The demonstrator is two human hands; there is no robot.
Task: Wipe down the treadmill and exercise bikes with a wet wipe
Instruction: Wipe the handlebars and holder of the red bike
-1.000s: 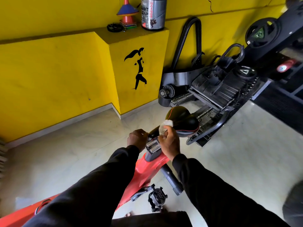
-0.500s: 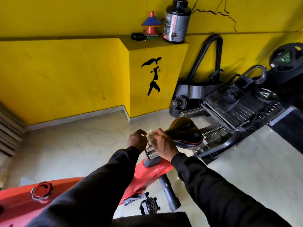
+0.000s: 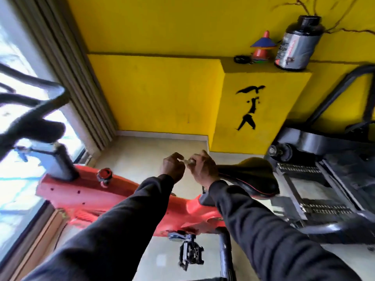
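Note:
A red exercise bike (image 3: 113, 196) runs across the middle of the view, with its black saddle (image 3: 251, 175) at the right and black handlebars (image 3: 30, 110) at the far left. Just left of the saddle's nose, my left hand (image 3: 172, 168) and my right hand (image 3: 203, 169) are raised close together. Between their fingertips they pinch a small white wet wipe (image 3: 187, 161), most of it hidden by the fingers. Neither hand touches the saddle or frame. A black pedal (image 3: 190, 255) hangs below the frame.
A folded black treadmill (image 3: 324, 179) lies on the floor at the right, close behind the saddle. On the yellow ledge (image 3: 263, 66) stand a dark supplement tub (image 3: 296, 43) and stacked cones (image 3: 262, 46). A window with a striped curtain (image 3: 67, 74) fills the left.
My view has swung left, bringing the handlebars and window in. My right hand has lifted the wipe off the saddle nose, and both hands now hold it between them.

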